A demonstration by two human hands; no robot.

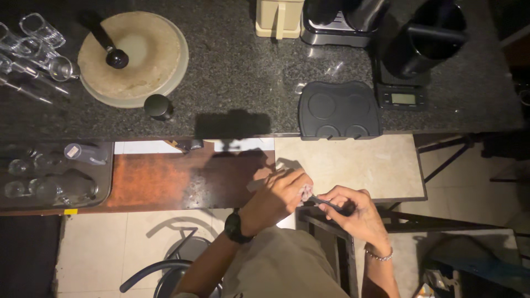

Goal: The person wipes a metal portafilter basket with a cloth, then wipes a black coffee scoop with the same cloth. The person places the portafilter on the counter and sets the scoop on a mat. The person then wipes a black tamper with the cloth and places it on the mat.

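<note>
Fiddling with a small clear piece over the counter edge

Left hand curls closed around a small clear object, right hand pinches a thin dark tool poking into it. Looks mid-cleaning; next bit needs a steady grip. Tamping mat sits beyond.

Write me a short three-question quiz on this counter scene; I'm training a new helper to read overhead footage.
1. True or false: the left hand and the right hand meet over a small clear object.
2. Which wrist wears the black wristwatch?
A. left
B. right
3. What rests on the round beige stone slab on the dark speckled granite counter?

Key:
1. True; the right hand's fingers also hold a thin dark tool.
2. A; the right wrist wears a beaded bracelet.
3. A black pestle-like tool with a round head.
</note>
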